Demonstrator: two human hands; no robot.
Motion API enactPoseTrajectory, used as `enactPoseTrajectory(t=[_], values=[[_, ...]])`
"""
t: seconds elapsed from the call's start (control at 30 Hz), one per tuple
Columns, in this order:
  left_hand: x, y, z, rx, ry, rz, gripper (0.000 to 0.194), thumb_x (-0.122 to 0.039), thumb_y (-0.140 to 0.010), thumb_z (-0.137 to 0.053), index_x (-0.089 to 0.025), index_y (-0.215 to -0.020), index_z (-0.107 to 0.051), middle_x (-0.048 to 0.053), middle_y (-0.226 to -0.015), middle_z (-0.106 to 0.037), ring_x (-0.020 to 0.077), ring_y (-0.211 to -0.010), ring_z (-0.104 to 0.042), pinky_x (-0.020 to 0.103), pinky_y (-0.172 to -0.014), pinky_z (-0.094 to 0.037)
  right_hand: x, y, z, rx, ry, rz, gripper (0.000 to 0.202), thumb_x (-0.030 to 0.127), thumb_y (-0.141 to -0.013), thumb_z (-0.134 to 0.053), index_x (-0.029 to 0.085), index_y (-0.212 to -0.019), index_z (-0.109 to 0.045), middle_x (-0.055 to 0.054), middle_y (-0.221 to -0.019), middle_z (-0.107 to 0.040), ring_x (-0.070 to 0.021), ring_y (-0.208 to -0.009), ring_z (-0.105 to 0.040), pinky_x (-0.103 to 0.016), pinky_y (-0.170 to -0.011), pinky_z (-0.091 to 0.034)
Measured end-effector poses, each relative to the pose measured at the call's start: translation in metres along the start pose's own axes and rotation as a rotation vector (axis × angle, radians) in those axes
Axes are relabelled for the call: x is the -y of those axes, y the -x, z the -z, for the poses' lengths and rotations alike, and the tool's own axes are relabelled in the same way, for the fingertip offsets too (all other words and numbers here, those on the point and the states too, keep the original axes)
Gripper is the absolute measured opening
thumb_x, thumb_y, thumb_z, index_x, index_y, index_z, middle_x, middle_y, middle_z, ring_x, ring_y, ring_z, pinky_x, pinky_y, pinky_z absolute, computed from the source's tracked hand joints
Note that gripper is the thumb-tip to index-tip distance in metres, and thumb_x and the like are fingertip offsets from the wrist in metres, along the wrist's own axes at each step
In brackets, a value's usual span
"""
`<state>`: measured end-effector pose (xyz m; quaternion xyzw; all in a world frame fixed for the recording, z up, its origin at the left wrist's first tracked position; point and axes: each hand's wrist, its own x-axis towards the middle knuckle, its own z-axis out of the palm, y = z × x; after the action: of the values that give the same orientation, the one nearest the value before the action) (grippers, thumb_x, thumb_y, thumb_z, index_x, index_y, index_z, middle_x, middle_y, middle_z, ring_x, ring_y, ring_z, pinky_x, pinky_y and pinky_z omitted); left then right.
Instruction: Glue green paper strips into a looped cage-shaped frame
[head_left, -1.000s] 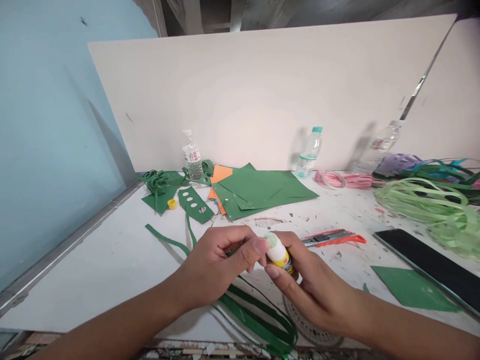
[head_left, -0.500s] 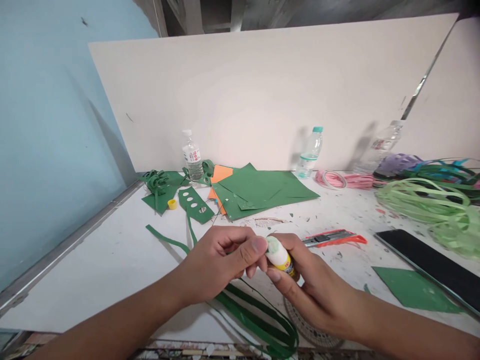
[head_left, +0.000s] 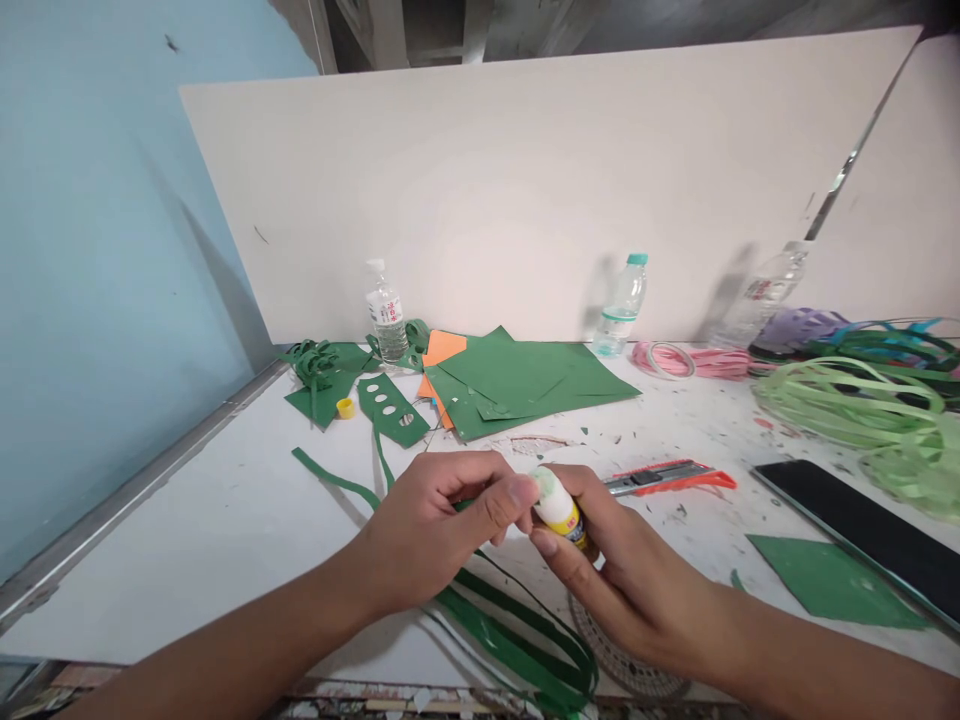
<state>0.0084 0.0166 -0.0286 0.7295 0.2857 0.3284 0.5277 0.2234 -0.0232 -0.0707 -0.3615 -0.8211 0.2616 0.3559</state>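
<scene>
My right hand (head_left: 626,560) grips a glue stick (head_left: 564,512) with a yellow label, tilted so its white, green-smudged tip points up and left. My left hand (head_left: 450,525) is closed in a pinch, its thumb right beside that tip. Green paper strips (head_left: 517,640) pass beneath my left hand and loop toward the table's front edge; the pinched part is mostly hidden by the fingers. Another strip end (head_left: 330,473) reaches out to the left. A small yellow cap (head_left: 345,408) stands on the table further back.
Green paper sheets (head_left: 540,375) lie at the back beside a punched green piece (head_left: 394,410). An orange cutter (head_left: 675,477), a black phone (head_left: 862,525) and a green paper piece (head_left: 836,580) are at right. Bottles (head_left: 622,305) stand along the white board; light green strips (head_left: 847,400) lie far right.
Both hands stay close together with the glue stick between them. The glue stick's tip has shifted very slightly against my left thumb; the things on the table look the same.
</scene>
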Motion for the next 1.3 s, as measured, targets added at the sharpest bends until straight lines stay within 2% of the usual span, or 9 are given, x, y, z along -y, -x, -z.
enactPoseTrajectory(t=[0.13,0.27,0.47,0.63,0.77,0.93,1.07,1.2,1.3], values=[[0.001,-0.001,0.001,-0.009,0.035,0.014,0.044,-0.05,-0.103,-0.061,-0.015,-0.076,-0.067,-0.005,-0.063,-0.05,0.0062,-0.057,-0.04,0.019,-0.051,-0.029,-0.001,0.002,-0.001,0.009,0.02,-0.015,0.02,0.027,-0.109,-0.045,0.03,-0.128,-0.04,0.001,-0.092,-0.06,-0.0145,-0.069,-0.057,-0.027,-0.063,-0.049],[0.004,-0.005,0.006,0.085,0.256,0.059,0.048,-0.056,-0.101,-0.06,-0.015,-0.078,-0.067,-0.004,-0.062,-0.052,0.0055,-0.05,-0.033,0.019,-0.045,-0.025,-0.001,0.005,0.0,-0.058,0.003,0.026,0.025,0.027,-0.109,-0.048,0.031,-0.132,-0.041,-0.001,-0.099,-0.059,-0.0159,-0.076,-0.057,-0.028,-0.069,-0.05],[0.016,-0.006,0.018,0.367,0.484,0.035,0.061,-0.071,-0.092,-0.064,-0.017,-0.065,-0.062,-0.003,-0.05,-0.05,0.0073,-0.043,-0.039,0.021,-0.042,-0.03,-0.009,-0.001,0.003,-0.294,-0.076,-0.067,0.014,0.034,-0.111,-0.043,0.032,-0.125,-0.044,0.001,-0.089,-0.049,-0.0171,-0.072,-0.045,-0.029,-0.064,-0.044],[0.023,-0.005,0.026,0.458,0.451,0.112,0.065,-0.08,-0.084,-0.065,-0.02,-0.059,-0.06,-0.001,-0.044,-0.051,0.0103,-0.04,-0.043,0.024,-0.042,-0.038,-0.012,-0.015,0.009,-0.145,0.153,-0.154,0.015,0.037,-0.11,-0.046,0.025,-0.108,-0.055,-0.002,-0.091,-0.055,-0.0201,-0.082,-0.055,-0.034,-0.073,-0.049],[0.021,-0.007,0.028,0.423,0.378,0.172,0.067,-0.083,-0.08,-0.066,-0.02,-0.059,-0.06,-0.001,-0.044,-0.051,0.0112,-0.041,-0.045,0.024,-0.043,-0.036,-0.022,-0.021,0.012,0.0,0.296,-0.237,0.026,0.029,-0.107,-0.048,0.019,-0.127,-0.061,-0.013,-0.117,-0.062,-0.0268,-0.103,-0.066,-0.044,-0.088,-0.055],[0.018,-0.011,0.026,0.433,0.411,0.084,0.059,-0.072,-0.089,-0.067,-0.018,-0.066,-0.06,-0.002,-0.051,-0.051,0.0093,-0.047,-0.044,0.023,-0.049,-0.034,-0.042,-0.022,0.012,0.023,0.49,-0.272,0.033,0.019,-0.1,-0.055,0.014,-0.132,-0.062,-0.018,-0.122,-0.071,-0.0345,-0.113,-0.067,-0.052,-0.095,-0.055],[0.018,-0.013,0.025,0.441,0.399,0.116,0.052,-0.064,-0.092,-0.069,-0.015,-0.074,-0.065,-0.002,-0.06,-0.056,0.0072,-0.05,-0.047,0.021,-0.048,-0.034,-0.048,-0.022,0.014,0.058,0.514,-0.259,0.018,0.015,-0.096,-0.059,0.014,-0.11,-0.071,-0.016,-0.108,-0.075,-0.0351,-0.101,-0.067,-0.053,-0.089,-0.055],[0.018,-0.014,0.027,0.453,0.343,0.169,0.049,-0.06,-0.094,-0.069,-0.014,-0.078,-0.067,0.0,-0.064,-0.059,0.0079,-0.055,-0.053,0.019,-0.05,-0.037,-0.04,-0.022,0.02,0.047,0.501,-0.236,0.024,0.014,-0.094,-0.061,0.016,-0.117,-0.07,-0.016,-0.116,-0.071,-0.0342,-0.109,-0.064,-0.052,-0.094,-0.052],[0.016,-0.014,0.028,0.462,0.308,0.189,0.049,-0.06,-0.094,-0.068,-0.014,-0.079,-0.068,-0.001,-0.065,-0.059,0.0077,-0.057,-0.053,0.018,-0.051,-0.038,-0.027,-0.023,0.033,0.116,0.274,-0.184,0.016,0.025,-0.101,-0.059,0.019,-0.11,-0.07,-0.01,-0.112,-0.069,-0.0248,-0.103,-0.064,-0.039,-0.091,-0.052]])
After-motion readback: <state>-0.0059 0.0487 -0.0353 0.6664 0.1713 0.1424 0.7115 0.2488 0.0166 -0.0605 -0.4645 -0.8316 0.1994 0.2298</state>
